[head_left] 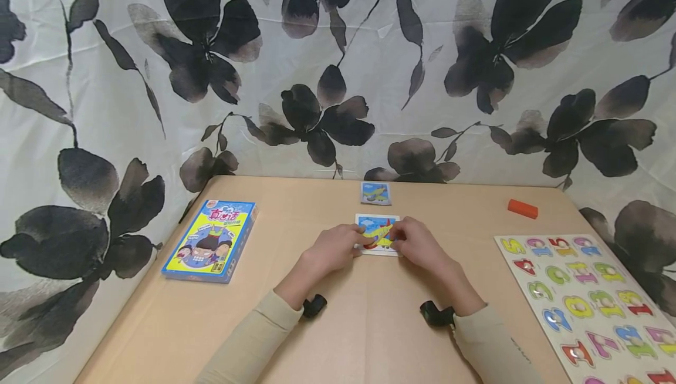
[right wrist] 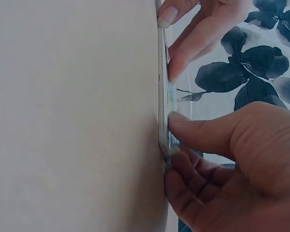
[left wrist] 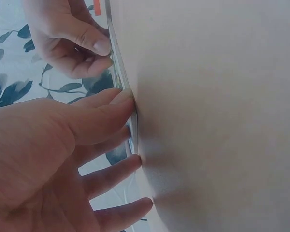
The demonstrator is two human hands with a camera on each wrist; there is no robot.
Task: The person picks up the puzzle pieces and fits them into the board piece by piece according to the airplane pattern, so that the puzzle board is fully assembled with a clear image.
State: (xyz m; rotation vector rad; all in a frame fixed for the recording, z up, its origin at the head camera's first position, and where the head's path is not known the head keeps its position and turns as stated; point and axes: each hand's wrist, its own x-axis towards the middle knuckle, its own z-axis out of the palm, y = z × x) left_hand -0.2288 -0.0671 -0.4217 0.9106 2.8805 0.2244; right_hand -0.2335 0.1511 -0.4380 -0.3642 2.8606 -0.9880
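Observation:
A small picture puzzle [head_left: 377, 243] with a white border lies flat mid-table, showing a yellow and red airplane on blue sky. My left hand [head_left: 338, 247] grips its left side, thumb at the near edge and index finger over the picture. In the left wrist view, the other fingers [left wrist: 117, 176] of that hand spread down to the table. On the right side, my right hand [head_left: 419, 244] pinches the puzzle near its corner, thumb on top and fingers curled beside it. Both hands cover parts of the picture. Just behind lies a smaller airplane picture card [head_left: 376, 194].
A blue and yellow box [head_left: 211, 242] with cartoon children lies at the left. Toward the back right is an orange block [head_left: 523, 208]. A white sheet [head_left: 573, 278] of colourful letter and number shapes covers the right edge. A floral curtain [head_left: 391, 78] hangs behind the table [head_left: 364, 325].

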